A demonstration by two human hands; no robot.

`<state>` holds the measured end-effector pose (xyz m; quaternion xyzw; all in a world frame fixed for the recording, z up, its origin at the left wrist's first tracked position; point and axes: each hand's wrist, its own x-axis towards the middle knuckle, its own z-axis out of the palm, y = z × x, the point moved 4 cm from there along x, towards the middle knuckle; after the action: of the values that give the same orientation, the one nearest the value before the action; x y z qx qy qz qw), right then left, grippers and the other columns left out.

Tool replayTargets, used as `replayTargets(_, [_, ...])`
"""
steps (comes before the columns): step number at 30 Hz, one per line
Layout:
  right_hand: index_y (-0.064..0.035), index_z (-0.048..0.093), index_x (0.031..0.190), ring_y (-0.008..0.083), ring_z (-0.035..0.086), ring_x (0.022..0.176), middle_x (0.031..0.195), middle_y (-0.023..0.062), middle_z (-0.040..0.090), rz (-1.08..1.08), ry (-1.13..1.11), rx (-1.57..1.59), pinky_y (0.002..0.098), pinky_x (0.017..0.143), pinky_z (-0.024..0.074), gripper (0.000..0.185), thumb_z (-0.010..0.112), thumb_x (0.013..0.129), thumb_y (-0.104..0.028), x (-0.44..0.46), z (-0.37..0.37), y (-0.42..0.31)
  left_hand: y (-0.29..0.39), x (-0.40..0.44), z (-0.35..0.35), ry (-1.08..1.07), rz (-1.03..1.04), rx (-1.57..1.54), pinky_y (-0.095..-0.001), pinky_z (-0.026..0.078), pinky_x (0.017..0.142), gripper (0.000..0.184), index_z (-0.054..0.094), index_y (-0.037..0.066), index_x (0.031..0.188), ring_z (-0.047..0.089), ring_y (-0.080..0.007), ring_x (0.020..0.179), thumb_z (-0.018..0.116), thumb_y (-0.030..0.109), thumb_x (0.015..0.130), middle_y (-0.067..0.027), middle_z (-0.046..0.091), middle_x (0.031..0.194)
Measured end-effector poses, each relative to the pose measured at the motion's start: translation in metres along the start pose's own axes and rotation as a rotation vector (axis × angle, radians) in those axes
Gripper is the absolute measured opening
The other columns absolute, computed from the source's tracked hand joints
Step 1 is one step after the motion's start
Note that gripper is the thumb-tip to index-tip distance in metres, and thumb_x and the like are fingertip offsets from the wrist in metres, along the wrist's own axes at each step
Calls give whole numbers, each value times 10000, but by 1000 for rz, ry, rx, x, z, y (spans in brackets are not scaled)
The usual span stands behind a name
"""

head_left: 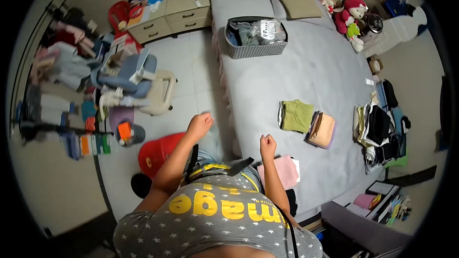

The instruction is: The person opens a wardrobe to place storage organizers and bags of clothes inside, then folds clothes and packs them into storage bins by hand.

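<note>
Pink cloth (288,170) — long axis crosswise — near fisted right hand (267,146).

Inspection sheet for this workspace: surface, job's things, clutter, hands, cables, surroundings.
Surface: bed with a grey sheet, lightly wrinkled.
Job's things: green garment, peach garment and pink garment, folded on the bed; patterned basket holding clothes, farther up.
Clutter: plush toys near the headboard; piled garments along the right side.
Hands: left hand and right hand curled; nothing seen held.
Cables: dark cord or strap over the shirt.
Surroundings: nightstand, desk chair and bin at left.
</note>
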<state>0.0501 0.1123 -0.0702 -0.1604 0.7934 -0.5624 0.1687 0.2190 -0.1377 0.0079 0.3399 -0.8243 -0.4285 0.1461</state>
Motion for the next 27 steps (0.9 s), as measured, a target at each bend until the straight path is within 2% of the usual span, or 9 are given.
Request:
replayTargets(3, [-75,267,565,64,235,520,524,-32,258,68,125,17,258,441,221,403,569,830,-82,37,28,-3,-22,79,-18,-65,44,25,-374,348,497,320,357,5,624,353,-285,506,613,123,775,-140,388,566])
replayTargets(9, [-52,346,554,70,270,523,510,-22,313,197,287,-62,258,455,254,361,589,818,-93,127,112,-23,-56,242,-76,-209,260,31,-348,402,576,275,389,5,635,492,-268,617,622,83,759,-117,492,730])
replayTargets(10, [-15,449,601,102,397,541,564,36,436,188,226,-192,261,468,345,272,600,808,-109,149,127,-27,-55,271,-83,-232,278,31,-348,402,576,275,389,5,635,492,-268,617,622,83,759,-117,492,730])
replayTargets(11, [-15,449,601,102,397,541,564,36,436,207,247,-192,261,468,345,272,600,808,-109,166,142,-26,-57,293,-89,-267,247,18,-338,426,619,191,446,13,709,523,-260,666,615,81,767,-114,524,777])
replayTargets(13, [-14,568,715,217,560,701,755,133,574,-42,221,-173,323,609,464,154,601,779,-150,208,172,-52,-58,324,-91,-334,199,0,-329,450,662,120,503,22,782,554,-253,715,608,80,776,-112,556,825])
replayTargets(15, [-47,643,850,307,533,1004,1058,168,576,-169,120,-440,377,846,448,145,612,751,-149,250,191,-70,-51,360,-84,-429,239,55,-296,462,749,204,531,41,1014,583,-202,812,576,72,818,-96,592,960])
replayTargets(17, [-73,658,881,340,451,1128,1201,167,519,-156,109,-486,397,942,379,168,608,737,-143,292,209,-86,-55,390,-69,-503,204,-3,-300,460,764,251,520,45,1068,587,-200,841,569,76,823,-99,595,997])
replayTargets(23, [-119,673,940,357,281,1288,1396,133,343,-42,-56,-1053,462,1020,287,214,523,791,-157,449,257,-60,-50,456,-43,-646,228,-4,-318,458,793,249,532,39,1083,586,-225,912,549,88,839,-118,593,1025])
replayTargets(27, [-136,672,982,328,204,1333,1443,102,273,-17,-87,-1170,498,1044,223,258,468,840,-204,532,281,-30,-49,497,-53,-680,186,18,-332,465,786,219,546,31,1057,591,-253,913,532,63,841,-133,591,1012])
